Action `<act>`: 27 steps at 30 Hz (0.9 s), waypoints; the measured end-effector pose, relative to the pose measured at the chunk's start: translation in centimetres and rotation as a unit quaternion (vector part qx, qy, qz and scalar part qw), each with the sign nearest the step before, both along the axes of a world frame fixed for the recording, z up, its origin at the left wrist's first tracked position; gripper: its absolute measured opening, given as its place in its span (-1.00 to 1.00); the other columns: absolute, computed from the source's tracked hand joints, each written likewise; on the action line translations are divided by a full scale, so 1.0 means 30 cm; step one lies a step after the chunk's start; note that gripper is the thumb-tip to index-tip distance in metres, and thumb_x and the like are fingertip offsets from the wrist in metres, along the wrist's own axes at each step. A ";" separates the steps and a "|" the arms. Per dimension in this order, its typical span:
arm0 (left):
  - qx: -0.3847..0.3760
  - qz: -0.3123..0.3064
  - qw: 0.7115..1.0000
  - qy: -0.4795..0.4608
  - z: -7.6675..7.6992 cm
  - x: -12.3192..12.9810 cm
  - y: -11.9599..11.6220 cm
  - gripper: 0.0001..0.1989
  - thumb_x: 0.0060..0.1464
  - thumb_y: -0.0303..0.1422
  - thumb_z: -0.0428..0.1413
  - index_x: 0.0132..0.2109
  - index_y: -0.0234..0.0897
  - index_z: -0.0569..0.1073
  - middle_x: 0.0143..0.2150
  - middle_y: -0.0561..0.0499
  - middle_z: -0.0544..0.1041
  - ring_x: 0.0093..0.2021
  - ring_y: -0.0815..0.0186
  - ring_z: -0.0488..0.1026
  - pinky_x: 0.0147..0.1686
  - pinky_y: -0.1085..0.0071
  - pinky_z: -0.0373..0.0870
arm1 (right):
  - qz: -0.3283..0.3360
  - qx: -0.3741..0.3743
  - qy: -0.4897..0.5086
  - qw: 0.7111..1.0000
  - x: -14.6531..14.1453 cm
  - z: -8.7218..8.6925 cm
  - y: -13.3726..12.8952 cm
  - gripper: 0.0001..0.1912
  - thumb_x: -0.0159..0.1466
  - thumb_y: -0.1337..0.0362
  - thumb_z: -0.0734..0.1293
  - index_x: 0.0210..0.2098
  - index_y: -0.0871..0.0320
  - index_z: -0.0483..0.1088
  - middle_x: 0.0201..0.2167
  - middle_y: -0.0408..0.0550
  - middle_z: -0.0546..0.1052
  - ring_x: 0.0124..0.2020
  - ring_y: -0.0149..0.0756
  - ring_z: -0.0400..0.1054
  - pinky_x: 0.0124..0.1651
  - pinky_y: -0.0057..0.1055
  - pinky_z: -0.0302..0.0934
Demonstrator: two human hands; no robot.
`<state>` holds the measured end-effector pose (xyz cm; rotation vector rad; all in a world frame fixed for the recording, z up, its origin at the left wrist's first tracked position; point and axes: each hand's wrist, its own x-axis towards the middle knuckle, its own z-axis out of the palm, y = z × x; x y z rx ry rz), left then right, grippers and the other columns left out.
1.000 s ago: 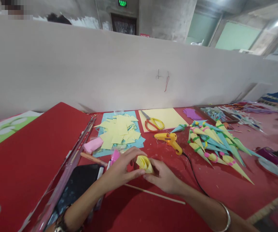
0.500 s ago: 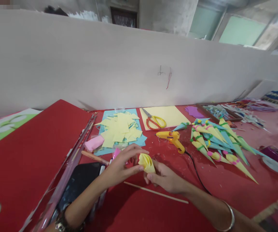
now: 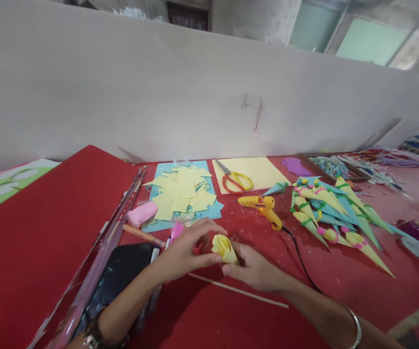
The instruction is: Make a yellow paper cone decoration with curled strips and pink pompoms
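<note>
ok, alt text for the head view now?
A person's right hand holds a roll of yellow paper above a red tabletop, the left hand curved beside it. Behind lie yellow paper pieces, scissors and a yellow glue gun, with decorated paper cones piled at right.

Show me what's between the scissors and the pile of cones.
In the head view: one blue paper cone, and part of the pale yellow sheet the scissors lie on.
</note>
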<state>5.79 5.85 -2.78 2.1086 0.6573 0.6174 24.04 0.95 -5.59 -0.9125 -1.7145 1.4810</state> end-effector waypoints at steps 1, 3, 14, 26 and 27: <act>-0.002 -0.001 1.000 -0.002 -0.001 0.001 0.000 -0.70 -0.01 -0.23 0.07 -0.10 -0.19 0.31 -0.23 0.00 0.31 -0.32 0.34 0.24 -0.38 0.43 0.21 | 0.001 0.001 0.007 1.000 0.002 -0.002 0.001 -0.71 0.14 0.20 0.26 -0.18 0.19 0.23 -0.37 -0.12 0.29 -0.37 -0.41 0.15 -0.30 -0.46 0.12; 0.000 -0.004 1.000 -0.007 -0.001 0.003 0.001 -0.75 0.02 -0.26 0.05 -0.12 -0.20 0.33 -0.26 0.01 0.30 -0.37 0.37 0.21 -0.42 0.46 0.19 | 0.012 -0.014 0.023 1.000 0.006 -0.002 0.001 -0.61 0.10 0.19 0.28 -0.10 0.18 0.18 -0.39 -0.13 0.28 -0.40 -0.42 0.15 -0.35 -0.47 0.13; 0.099 0.055 0.992 -0.053 0.050 -0.017 0.003 -0.77 0.00 -0.38 0.08 -0.13 -0.20 0.36 -0.36 0.07 0.30 -0.41 0.41 0.25 -0.35 0.42 0.24 | -0.082 0.084 -0.122 0.986 0.017 0.011 -0.004 -0.54 0.13 0.34 0.25 0.03 0.16 0.16 -0.13 -0.01 0.41 -0.16 -0.27 0.30 -0.09 -0.32 0.15; 0.129 0.047 0.990 -0.016 0.099 -0.024 -0.010 -0.91 0.02 -0.47 0.06 -0.31 -0.23 0.43 -0.35 0.04 0.39 -0.35 0.42 0.35 -0.36 0.49 0.31 | -0.147 0.117 -0.138 0.972 0.022 -0.008 -0.001 -0.51 0.06 0.43 0.24 0.01 0.18 0.19 -0.10 -0.01 0.43 -0.16 -0.29 0.33 -0.15 -0.38 0.20; 0.131 0.047 0.990 -0.017 0.102 -0.027 -0.011 -0.91 0.02 -0.47 0.06 -0.30 -0.22 0.43 -0.35 0.04 0.39 -0.34 0.41 0.35 -0.35 0.49 0.32 | -0.155 0.112 -0.138 0.972 0.021 -0.007 0.000 -0.52 0.05 0.43 0.25 0.00 0.18 0.19 -0.13 -0.03 0.45 -0.20 -0.30 0.34 -0.19 -0.40 0.21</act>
